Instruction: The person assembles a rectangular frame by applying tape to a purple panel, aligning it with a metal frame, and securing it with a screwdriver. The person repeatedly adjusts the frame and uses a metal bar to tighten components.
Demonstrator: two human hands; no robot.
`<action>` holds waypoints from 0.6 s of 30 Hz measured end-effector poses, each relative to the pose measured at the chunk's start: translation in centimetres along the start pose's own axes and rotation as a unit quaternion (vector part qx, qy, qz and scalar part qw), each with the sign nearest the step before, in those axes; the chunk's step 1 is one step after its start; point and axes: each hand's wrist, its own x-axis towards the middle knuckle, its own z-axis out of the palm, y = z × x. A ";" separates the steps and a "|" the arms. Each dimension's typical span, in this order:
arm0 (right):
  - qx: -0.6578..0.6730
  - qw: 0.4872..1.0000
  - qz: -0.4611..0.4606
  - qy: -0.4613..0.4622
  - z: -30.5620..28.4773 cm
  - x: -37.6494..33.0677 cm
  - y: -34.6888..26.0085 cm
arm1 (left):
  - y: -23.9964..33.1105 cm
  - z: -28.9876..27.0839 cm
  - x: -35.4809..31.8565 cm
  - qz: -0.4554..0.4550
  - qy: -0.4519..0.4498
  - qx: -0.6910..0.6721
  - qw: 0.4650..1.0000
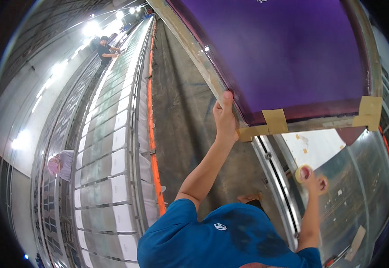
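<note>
Left grip (pixel 225 119) is clamped on the frame's (pixel 196 65) left edge, near its bottom corner. Right grip (pixel 312 182)'s holding tape rolls (pixel 298 175) below the frame.

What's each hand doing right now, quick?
Left hand: closed, gripping the edge of the purple panel's frame.
Right hand: at two tape rolls; whether it's closed on them can't be told.

Purple-faced frame (pixel 292 62) | raised, tilted, tape-patched | two yellow tape rolls (pixel 298 175) | close together, below
</note>
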 end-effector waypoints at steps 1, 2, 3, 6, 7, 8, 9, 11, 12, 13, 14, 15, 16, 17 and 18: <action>0.002 0.997 0.021 0.071 2.3 0.8 0.7 | -0.3 0.8 1.2 -0.010 -0.018 -0.021 1.000; 0.011 0.989 0.046 0.141 5.6 1.4 1.3 | -0.6 1.9 2.0 -0.013 0.003 -0.017 1.000; -0.009 0.974 0.009 0.225 8.1 1.8 2.4 | -0.8 2.3 3.4 0.000 0.002 -0.018 1.000; -0.050 0.947 -0.026 0.316 11.6 2.8 5.1 | -2.8 2.2 6.8 0.016 0.018 0.007 1.000; -0.046 0.965 0.006 0.258 9.8 2.4 4.7 | -3.0 2.2 8.0 0.020 0.031 0.025 0.999; -0.041 0.978 0.039 0.199 7.6 2.0 4.1 | -3.2 2.4 9.3 0.024 0.042 0.043 0.998; -0.043 0.981 0.074 0.172 6.7 2.4 4.2 | -3.3 2.9 10.7 0.016 0.022 0.033 0.999; -0.043 0.983 0.138 0.112 6.0 3.0 4.3 | -4.0 4.0 13.3 0.000 -0.018 0.016 1.000; -0.025 0.989 0.125 0.073 4.5 2.8 3.5 | -4.8 3.8 15.0 0.002 -0.017 0.030 0.999; -0.005 0.992 0.119 0.036 2.6 2.2 2.8 | -5.8 4.5 16.5 0.012 -0.010 0.046 0.999; 0.014 0.993 0.119 -0.005 2.2 1.6 2.5 | -7.0 5.0 17.4 0.015 -0.004 0.062 0.998; 0.079 0.994 0.049 0.053 4.1 2.5 4.0 | -8.9 5.8 18.5 0.006 -0.002 0.074 0.997; 0.143 0.983 -0.017 0.114 6.6 3.7 6.0 | -10.2 6.7 20.2 0.027 -0.001 0.088 0.996; 0.194 0.964 -0.072 0.167 9.5 2.1 8.4 | -11.4 6.9 21.2 0.031 0.006 0.101 0.994; 0.176 0.967 -0.053 0.176 8.8 0.6 9.5 | -12.5 8.3 20.8 0.011 0.056 0.041 0.998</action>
